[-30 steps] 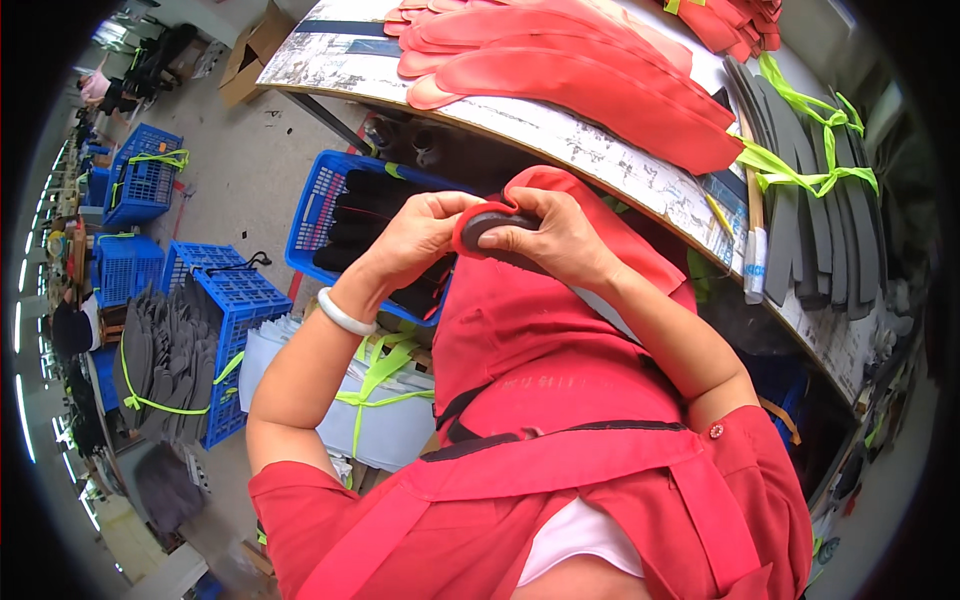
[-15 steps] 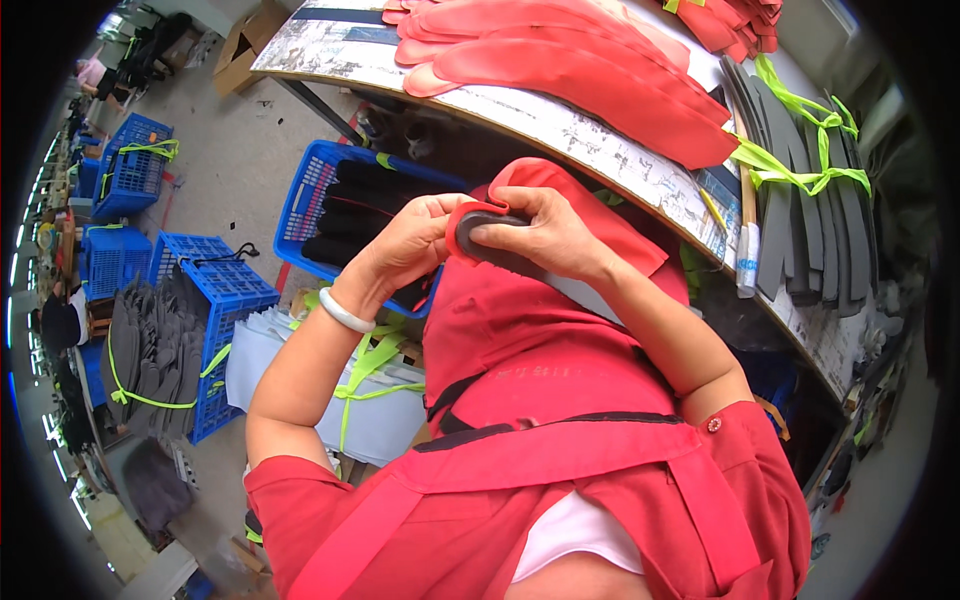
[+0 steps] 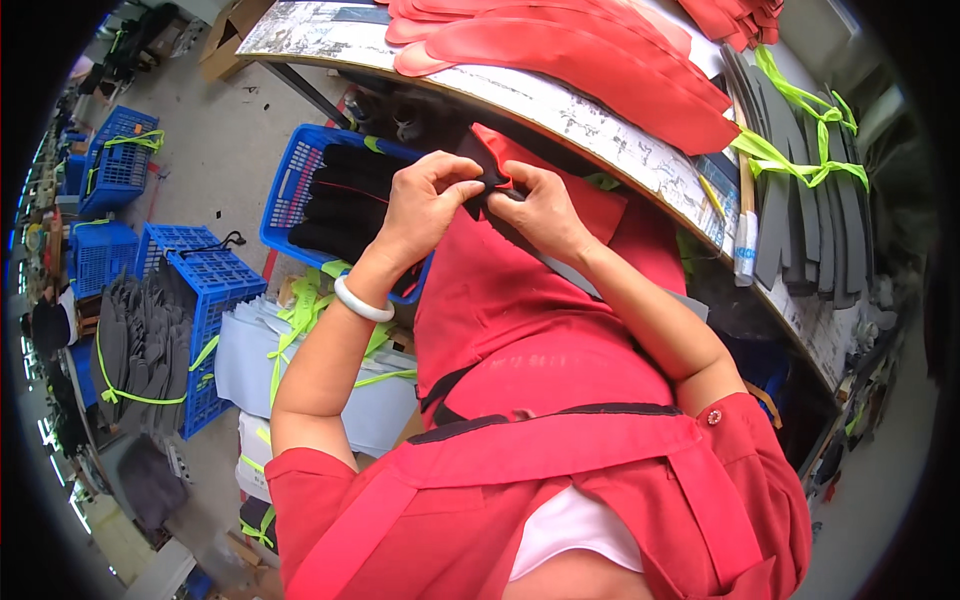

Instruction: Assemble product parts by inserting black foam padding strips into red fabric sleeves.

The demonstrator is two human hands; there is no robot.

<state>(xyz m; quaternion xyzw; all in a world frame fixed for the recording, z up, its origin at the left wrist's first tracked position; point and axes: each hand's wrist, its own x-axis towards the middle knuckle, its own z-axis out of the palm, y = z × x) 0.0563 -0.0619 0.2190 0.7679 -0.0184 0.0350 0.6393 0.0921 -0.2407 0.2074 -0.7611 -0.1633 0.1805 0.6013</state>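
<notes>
In front of my red apron (image 3: 540, 330), both hands hold one long piece made of red sheet material (image 3: 592, 208) and a dark strip. Its near end is bent up between my fingers, showing a black face beside a narrow red fold. My left hand (image 3: 425, 205) pinches the dark edge between thumb and forefinger; a pale bangle is on that wrist. My right hand (image 3: 548, 210) is closed on the red fold and the dark layer, close to the left fingertips. A grey part of the strip shows under my right forearm. The fingers partly hide the pinched spot.
A worktable (image 3: 610, 125) beyond my hands carries stacked red curved pieces (image 3: 580, 65) and dark grey strips (image 3: 810, 200) tied yellow-green. To the left stand a blue basket (image 3: 285, 205) of black rolled pieces, another blue crate (image 3: 215, 290), grey bundles (image 3: 145, 350) and light sheets (image 3: 250, 340).
Both hands have moved slightly up. The piece's rounded dark end, with red around it, is now bent upward, showing its black face. The red sheet has shifted left.
</notes>
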